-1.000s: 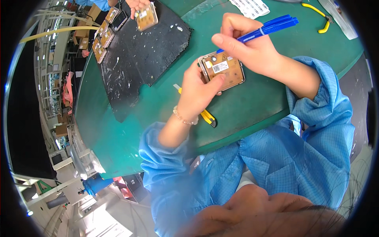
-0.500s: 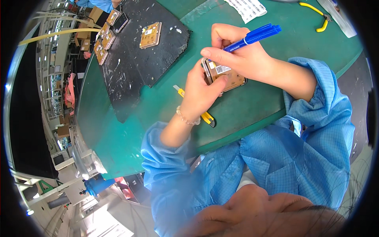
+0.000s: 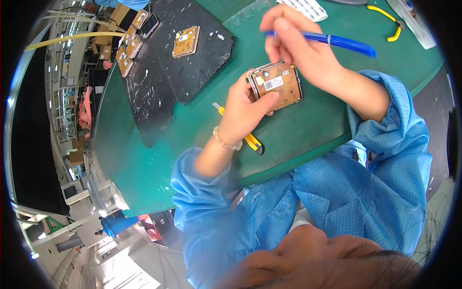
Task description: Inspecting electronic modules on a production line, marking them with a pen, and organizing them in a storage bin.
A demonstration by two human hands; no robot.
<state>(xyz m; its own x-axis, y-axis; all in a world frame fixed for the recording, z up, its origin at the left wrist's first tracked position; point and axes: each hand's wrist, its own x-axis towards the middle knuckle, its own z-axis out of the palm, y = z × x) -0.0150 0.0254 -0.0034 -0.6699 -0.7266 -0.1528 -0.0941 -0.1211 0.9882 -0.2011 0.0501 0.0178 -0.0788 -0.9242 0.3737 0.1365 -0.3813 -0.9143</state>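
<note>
In the head view, the left hand (image 3: 245, 106) curls round the panel (image 3: 284, 96), thumb on its face, over the green table (image 3: 322, 123). The right hand (image 3: 310, 53) is half closed and grips the blue pen (image 3: 351, 44); its fingertips are at the panel's top edge, maybe touching. This panel seems partway done. On the black mat (image 3: 163, 72), 1 lone panel (image 3: 186, 42) and a bunch of panels (image 3: 133, 46) lie; I can't tell which are finished. Boxes (image 3: 119, 14) stand far left; what's inside is hidden.
</note>
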